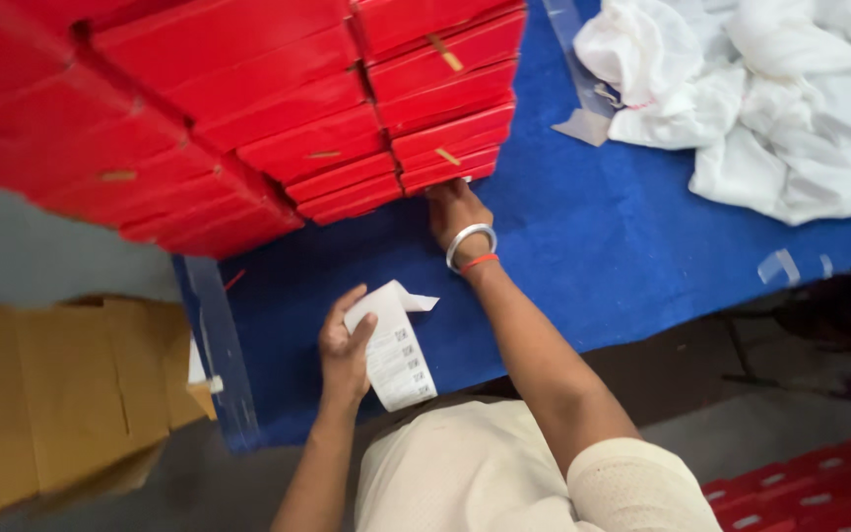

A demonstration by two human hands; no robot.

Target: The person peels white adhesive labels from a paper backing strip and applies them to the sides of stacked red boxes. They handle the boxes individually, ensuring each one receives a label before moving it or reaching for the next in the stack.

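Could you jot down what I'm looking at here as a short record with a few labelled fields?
Surface: blue cloth-covered table
Left hand: holds a white paper strip of printed labels
Right hand: fingers at the bottom edge of the stacked flat red cardboard boxes
Right wrist: silver metal bangle and an orange thread band
Far right of table: crumpled white cloth
Left of table: brown cardboard carton

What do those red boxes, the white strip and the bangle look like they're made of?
Red boxes: probably card with a smooth, slightly glossy finish; thin flat edges, stacked. White strip in the left hand: paper, matt, curling and printed like labels. Bangle on the right hand's wrist: seemingly metal, silvery and shiny.
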